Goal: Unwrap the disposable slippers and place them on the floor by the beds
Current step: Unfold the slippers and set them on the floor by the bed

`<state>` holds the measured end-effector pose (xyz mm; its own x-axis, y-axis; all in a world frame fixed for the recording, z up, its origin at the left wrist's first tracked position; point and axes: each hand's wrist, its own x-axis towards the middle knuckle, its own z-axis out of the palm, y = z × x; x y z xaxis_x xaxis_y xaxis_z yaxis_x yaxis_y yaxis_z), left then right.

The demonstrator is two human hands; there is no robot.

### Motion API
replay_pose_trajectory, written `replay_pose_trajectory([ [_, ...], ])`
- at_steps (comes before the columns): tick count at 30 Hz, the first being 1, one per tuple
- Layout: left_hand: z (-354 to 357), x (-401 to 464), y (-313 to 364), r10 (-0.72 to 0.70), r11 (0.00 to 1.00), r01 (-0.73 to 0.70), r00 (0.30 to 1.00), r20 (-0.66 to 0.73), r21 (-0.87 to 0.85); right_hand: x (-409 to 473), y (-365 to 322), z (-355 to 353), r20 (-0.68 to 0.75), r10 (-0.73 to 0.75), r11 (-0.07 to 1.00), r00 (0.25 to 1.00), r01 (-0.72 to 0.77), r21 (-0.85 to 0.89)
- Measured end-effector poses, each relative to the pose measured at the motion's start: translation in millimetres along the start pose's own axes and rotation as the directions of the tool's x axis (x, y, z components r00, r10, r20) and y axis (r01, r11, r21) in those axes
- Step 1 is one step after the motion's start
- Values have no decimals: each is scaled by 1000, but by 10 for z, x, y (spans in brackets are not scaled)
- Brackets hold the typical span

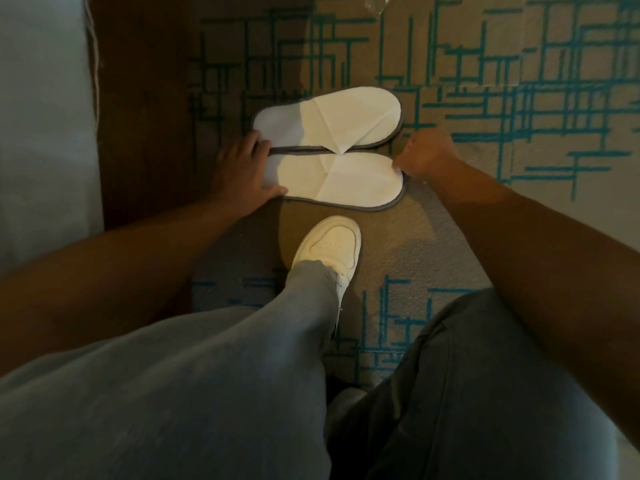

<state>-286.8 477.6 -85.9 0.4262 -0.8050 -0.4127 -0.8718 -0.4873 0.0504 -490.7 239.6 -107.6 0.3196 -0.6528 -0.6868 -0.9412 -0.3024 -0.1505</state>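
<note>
Hands touch near slipper's ends; right grip pinches toe.

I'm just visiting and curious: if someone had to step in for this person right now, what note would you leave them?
Left hand: resting flat on the heel ends of the slippers, not gripping.
Right hand: pinching the toe edge of the near slipper.
Things: the near slipper and the far slipper lie unwrapped, side by side and touching, on the carpet beside the bed. A bit of clear wrapper lies at the top edge.
Done: unwrapping, setting down.
Left: probably final straightening, then letting go.
</note>
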Motion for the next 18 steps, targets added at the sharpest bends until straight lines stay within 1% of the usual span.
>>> replay_pose_trajectory([
  [4,-9,1,52,-14,1000,14,1000,10,-18,-9,-66,-88,-59,-9,1000,998,9,-4],
  [7,-1,-4,76,-23,1000,23,1000,15,-2,0,-56,-56,-61,-34,997,998,30,-77],
  [10,-4,9,90,-24,1000,24,1000,9,-3,-77,-41,-33,-99,-2,999,995,-1,-34],
  [12,-6,10,83,-25,1000,25,1000,12,-2,-100,-47,-33,-173,-10,999,985,18,44],
  [14,1,2,80,-20,1000,20,1000,7,5,-114,-90,-48,-252,-57,983,966,99,156],
  [15,2,0,81,-14,1000,14,1000,9,8,-110,-121,-49,-269,-70,963,961,135,232],
  [16,-5,3,83,-6,1000,6,1000,10,14,-86,-153,-55,-276,-58,936,959,149,320],
  [17,-15,9,79,1,1000,-2,1000,13,21,-59,-195,-65,-268,-12,897,963,129,423],
  [18,-32,17,74,9,1000,-10,1000,19,30,-29,-237,-84,-239,59,845,969,79,528],
])
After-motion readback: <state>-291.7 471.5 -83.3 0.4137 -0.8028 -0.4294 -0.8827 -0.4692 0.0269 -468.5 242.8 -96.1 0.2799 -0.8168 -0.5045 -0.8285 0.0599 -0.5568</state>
